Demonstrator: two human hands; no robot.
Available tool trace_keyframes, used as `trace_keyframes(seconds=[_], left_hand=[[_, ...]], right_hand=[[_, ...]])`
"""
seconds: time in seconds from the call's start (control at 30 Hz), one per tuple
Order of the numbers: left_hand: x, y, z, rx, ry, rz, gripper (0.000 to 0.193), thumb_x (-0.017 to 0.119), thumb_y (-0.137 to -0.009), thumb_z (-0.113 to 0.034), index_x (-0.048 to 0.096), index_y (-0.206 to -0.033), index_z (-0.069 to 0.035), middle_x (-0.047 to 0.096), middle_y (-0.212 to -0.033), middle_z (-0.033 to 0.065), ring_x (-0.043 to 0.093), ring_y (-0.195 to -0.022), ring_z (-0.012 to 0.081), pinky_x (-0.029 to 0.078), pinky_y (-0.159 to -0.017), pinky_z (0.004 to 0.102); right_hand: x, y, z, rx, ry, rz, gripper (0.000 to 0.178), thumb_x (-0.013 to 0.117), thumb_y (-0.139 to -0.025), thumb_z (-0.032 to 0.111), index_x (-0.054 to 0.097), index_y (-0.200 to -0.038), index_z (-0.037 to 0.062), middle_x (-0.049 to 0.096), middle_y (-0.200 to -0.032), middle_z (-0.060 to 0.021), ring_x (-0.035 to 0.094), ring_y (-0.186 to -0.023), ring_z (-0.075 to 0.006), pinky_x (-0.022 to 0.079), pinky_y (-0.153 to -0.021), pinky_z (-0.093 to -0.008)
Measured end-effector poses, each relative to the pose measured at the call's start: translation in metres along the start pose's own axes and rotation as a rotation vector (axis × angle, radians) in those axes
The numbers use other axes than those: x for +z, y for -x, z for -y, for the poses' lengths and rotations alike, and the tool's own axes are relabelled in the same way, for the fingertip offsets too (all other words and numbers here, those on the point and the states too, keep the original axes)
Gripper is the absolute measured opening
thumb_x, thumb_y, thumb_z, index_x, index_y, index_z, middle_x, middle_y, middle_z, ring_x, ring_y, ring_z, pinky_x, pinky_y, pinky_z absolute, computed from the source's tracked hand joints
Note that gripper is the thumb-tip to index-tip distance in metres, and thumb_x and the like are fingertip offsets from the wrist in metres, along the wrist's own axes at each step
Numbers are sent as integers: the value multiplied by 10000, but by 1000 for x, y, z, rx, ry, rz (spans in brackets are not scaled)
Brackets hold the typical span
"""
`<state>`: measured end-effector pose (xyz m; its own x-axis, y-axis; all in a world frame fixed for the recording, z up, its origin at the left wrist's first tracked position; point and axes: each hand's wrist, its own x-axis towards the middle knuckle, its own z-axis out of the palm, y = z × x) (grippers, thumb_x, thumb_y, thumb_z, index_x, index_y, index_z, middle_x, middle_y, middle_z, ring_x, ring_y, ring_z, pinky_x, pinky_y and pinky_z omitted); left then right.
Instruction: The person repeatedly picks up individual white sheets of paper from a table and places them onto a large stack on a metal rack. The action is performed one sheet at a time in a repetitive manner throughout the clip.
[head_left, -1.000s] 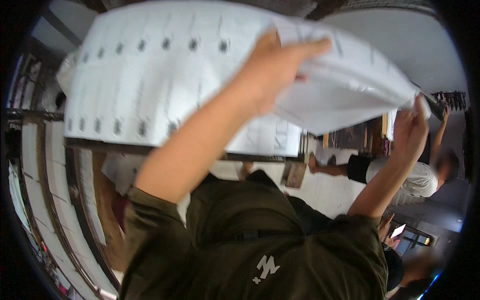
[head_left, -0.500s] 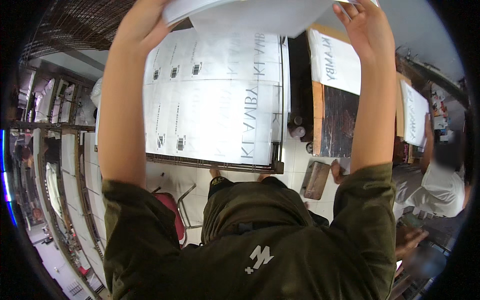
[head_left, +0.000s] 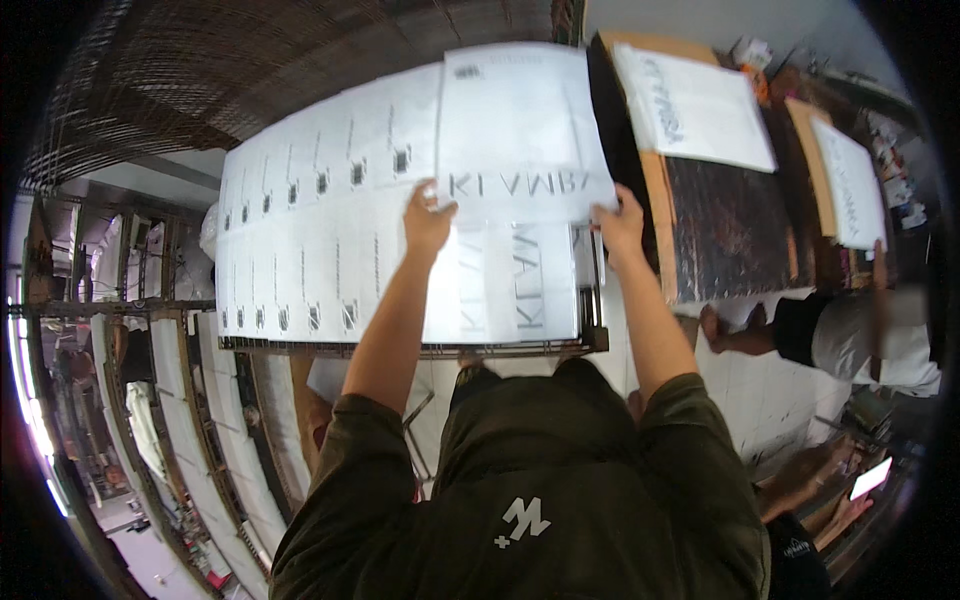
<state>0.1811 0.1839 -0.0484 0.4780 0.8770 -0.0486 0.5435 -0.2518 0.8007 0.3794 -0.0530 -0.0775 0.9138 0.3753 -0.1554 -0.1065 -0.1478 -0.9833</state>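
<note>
A white printed sheet [head_left: 520, 120], with dark lettering along its near edge, lies at the far right part of the metal rack and over its neighbours. At the sheet's near left corner, my left hand [head_left: 430, 218] pinches the edge between thumb and fingers. My right hand [head_left: 620, 225] grips the near right corner, out past the rack's right side. Rows of similar white sheets [head_left: 330, 230] overlap across the rack, small dark printed blocks showing on each. Both forearms reach forward from below, the left one crossing over the near row.
The rack's dark metal frame [head_left: 598, 335] edges the near side. To the right, a dark-topped table [head_left: 720, 230] bears a white sheet stack [head_left: 700, 110]. Beyond it, a person [head_left: 870, 335] touches another stack [head_left: 850, 185]. At lower right, someone holds a lit phone [head_left: 871, 478]. Shelving [head_left: 180, 390] stands left.
My hands have come down and nearer from above the rack. The sheet that was raised and curved now lies mostly flat at the far right. My view has shifted, showing more of the rack.
</note>
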Motion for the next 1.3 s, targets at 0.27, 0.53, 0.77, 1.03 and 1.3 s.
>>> trace_keyframes(seconds=[0.27, 0.53, 0.77, 1.03, 1.3], left_hand=[[-5, 1, 20, 263, -65, 102, 260, 672, -704, -153, 673, -951, -71, 648, -936, 173, 631, -798, 297, 498, -748, 346], [-23, -13, 12, 267, -106, 206, 306, 627, -707, -96, 651, -1009, -58, 629, -998, 169, 590, -945, 321, 475, -833, 387], [-27, -20, 2, 220, -124, 215, 293, 645, -703, -125, 653, -989, -63, 630, -993, 167, 593, -936, 320, 475, -835, 389], [-9, -7, 19, 274, -243, 121, 314, 690, -694, -159, 654, -994, -74, 644, -943, 157, 638, -784, 273, 501, -729, 359], [-16, 5, -2, 267, -262, -148, 463, 704, -686, -161, 574, -1124, -85, 568, -1055, 156, 545, -989, 335, 463, -834, 391]], right_hand=[[17, -1, -9, -68, 177, -172, 434, 601, -732, -41, 512, -1156, -60, 626, -930, -151, 627, -631, -162, 509, -538, -278], [25, 12, -1, 18, 158, -278, 467, 561, -741, -50, 463, -1197, -70, 582, -825, -152, 595, -566, -174, 488, -501, -265], [29, 2, 21, 92, 187, -272, 429, 533, -751, -61, 477, -1177, -62, 595, -818, -153, 601, -571, -182, 512, -520, -279], [2, -15, -16, -79, 188, -69, 344, 531, -749, -40, 545, -1093, -49, 619, -807, -130, 595, -573, -164, 506, -530, -283], [-8, -31, -19, -181, 447, -91, 332, 590, -749, 34, 586, -1078, -1, 649, -783, -156, 634, -695, -228, 505, -644, -333]])
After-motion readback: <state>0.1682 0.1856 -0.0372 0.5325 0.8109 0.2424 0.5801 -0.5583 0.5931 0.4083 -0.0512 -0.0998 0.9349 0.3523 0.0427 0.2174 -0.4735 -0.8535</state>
